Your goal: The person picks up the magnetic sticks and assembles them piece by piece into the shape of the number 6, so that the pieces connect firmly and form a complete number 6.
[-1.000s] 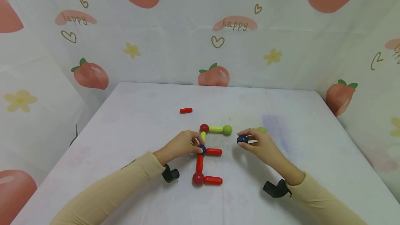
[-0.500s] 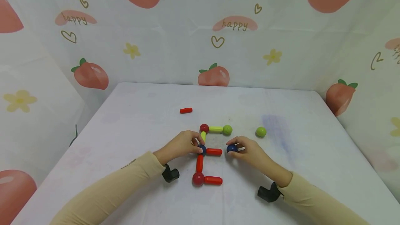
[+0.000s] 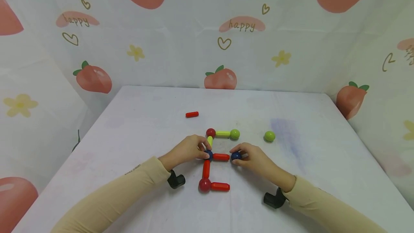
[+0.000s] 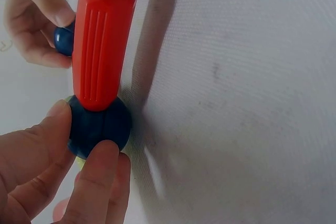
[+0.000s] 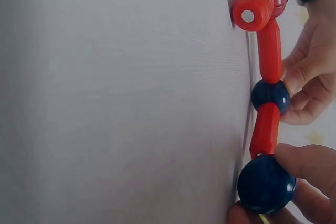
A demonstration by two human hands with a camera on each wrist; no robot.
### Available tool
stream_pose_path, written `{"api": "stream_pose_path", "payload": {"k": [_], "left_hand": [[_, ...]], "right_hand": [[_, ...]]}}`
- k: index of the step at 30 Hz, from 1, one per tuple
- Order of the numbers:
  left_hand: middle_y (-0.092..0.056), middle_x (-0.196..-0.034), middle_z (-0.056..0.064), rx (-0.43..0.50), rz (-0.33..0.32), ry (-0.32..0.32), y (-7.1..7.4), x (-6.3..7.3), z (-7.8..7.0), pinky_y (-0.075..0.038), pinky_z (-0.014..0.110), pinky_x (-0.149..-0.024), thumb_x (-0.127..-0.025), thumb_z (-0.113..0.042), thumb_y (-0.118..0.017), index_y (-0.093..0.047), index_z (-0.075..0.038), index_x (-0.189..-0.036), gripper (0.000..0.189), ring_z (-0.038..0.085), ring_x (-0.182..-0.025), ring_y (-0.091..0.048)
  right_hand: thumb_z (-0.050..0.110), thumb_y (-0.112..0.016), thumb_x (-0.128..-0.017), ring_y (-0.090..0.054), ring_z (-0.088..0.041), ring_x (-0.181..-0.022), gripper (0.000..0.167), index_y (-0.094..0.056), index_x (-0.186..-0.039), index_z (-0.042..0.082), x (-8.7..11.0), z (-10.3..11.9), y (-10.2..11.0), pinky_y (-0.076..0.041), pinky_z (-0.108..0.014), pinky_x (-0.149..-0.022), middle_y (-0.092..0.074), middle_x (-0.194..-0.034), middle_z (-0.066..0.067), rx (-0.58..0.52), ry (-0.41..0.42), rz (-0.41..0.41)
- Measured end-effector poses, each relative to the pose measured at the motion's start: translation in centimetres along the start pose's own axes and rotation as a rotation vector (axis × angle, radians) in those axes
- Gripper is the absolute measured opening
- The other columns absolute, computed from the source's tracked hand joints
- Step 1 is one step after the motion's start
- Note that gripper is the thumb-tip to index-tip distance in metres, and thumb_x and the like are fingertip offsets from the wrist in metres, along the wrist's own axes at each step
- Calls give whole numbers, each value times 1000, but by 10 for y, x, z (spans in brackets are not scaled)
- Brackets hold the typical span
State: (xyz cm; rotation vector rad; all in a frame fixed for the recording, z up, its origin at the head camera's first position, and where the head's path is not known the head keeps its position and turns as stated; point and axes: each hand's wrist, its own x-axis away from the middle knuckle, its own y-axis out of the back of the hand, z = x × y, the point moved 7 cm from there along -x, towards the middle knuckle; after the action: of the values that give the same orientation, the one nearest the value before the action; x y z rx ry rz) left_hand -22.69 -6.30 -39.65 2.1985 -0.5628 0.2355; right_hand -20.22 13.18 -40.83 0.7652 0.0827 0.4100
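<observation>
Cloth printed with peaches backs a pale surface (image 3: 136, 143) where a stick-and-ball figure lies flat near the middle. A red ball (image 3: 211, 132), a yellow-green stick (image 3: 223, 134) and a green ball (image 3: 235, 134) form its far bar; another short yellow-green stick, mostly covered by fingers, runs down from the red ball to a blue ball (image 3: 208, 155). From there one red stick (image 3: 221, 156) points right and another goes down to a second red ball with a red stick beside it.

The left hand (image 3: 187, 150) grips that central blue ball, thumb and fingertip curled on it. The right hand (image 3: 255, 159) pinches a second blue ball (image 3: 235, 156) right at the free tip of the red stick; whether ball and stick touch is hard to tell.

The pieces look light, rigid and smooth, so a ball would likely roll if let go; pinching across the ball seems the sure hold.

A loose green ball (image 3: 269, 136) and a spare red stick (image 3: 192, 114) lie apart. The wrist views show only the chain at close range.
</observation>
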Motion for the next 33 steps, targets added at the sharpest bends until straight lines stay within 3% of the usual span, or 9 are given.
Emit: {"api": "stream_pose_path", "payload": {"k": [33], "left_hand": [[-66, -95, 5, 6, 7, 4, 0, -4, 4, -53, 24, -70, -88, -14, -80, -73, -13, -106, 19, 17, -82, -60]], "right_hand": [[3, -77, -88, -70, -28, -102, 28, -69, -114, -2, -3, 6, -5, -61, -36, -86, -71, -110, -15, -26, 88, 27]]}}
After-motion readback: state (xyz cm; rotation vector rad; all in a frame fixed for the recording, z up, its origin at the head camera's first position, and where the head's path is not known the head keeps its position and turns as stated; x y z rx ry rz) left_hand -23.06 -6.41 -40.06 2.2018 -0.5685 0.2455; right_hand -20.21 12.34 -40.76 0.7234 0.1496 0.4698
